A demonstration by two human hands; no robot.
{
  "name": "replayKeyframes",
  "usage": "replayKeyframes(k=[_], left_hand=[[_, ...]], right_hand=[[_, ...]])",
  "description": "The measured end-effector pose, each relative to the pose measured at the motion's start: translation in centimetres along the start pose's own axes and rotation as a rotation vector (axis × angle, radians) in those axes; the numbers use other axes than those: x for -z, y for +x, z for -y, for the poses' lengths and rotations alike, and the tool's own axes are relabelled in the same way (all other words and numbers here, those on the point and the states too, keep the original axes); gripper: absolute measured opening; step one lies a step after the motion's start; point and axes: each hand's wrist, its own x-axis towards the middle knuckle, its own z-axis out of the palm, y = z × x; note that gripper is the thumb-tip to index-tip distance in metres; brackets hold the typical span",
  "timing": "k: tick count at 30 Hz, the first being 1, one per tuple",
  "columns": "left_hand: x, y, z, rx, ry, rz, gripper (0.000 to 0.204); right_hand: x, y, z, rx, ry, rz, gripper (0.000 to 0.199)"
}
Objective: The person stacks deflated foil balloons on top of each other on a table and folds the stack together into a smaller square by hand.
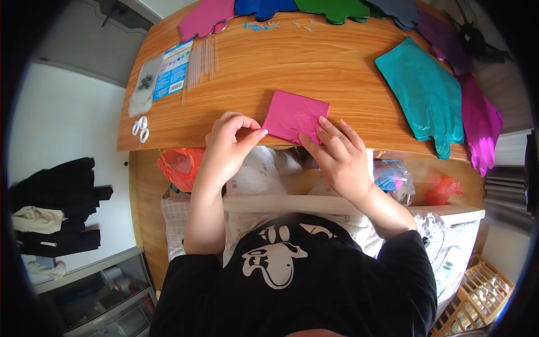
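Note:
A flat magenta folded sheet, foil-like and roughly square [296,115], lies near the front edge of the wooden table [269,62]. My left hand [229,140] is at its lower left corner, thumb and index finger pinched together there. Across its lower right part rest the fingertips of my right hand [341,154], the fingers stretched and spread. Off to the right lies a flat teal foil balloon [426,92], with a magenta foil balloon [481,123] beside it.
Along the far edge lie flat pink [208,18], blue [264,7] and green [334,10] foil pieces. Small clips [273,25], clear sticks [202,62], a blue card [171,70] and white ribbon rolls [140,130] sit at the left. Below hangs a red bag [181,168].

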Motion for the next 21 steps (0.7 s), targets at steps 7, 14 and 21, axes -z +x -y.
replayKeyframes(k=[7, 14, 21], left_hand=[[0.6, 0.4, -1.4, 0.033, 0.176, 0.011, 0.020], [1.0, 0.7, -2.3, 0.108, 0.252, 0.100, 0.021], [1.0, 0.3, -2.9, -0.019, 0.544, 0.103, 0.022]], right_hand=[[-0.4, -0.2, -0.1, 0.005, 0.030, -0.014, 0.046], [-0.3, -0.3, -0.1, -0.001, 0.023, -0.015, 0.043], [-0.6, -0.4, 0.2, -0.012, 0.023, -0.028, 0.041]])
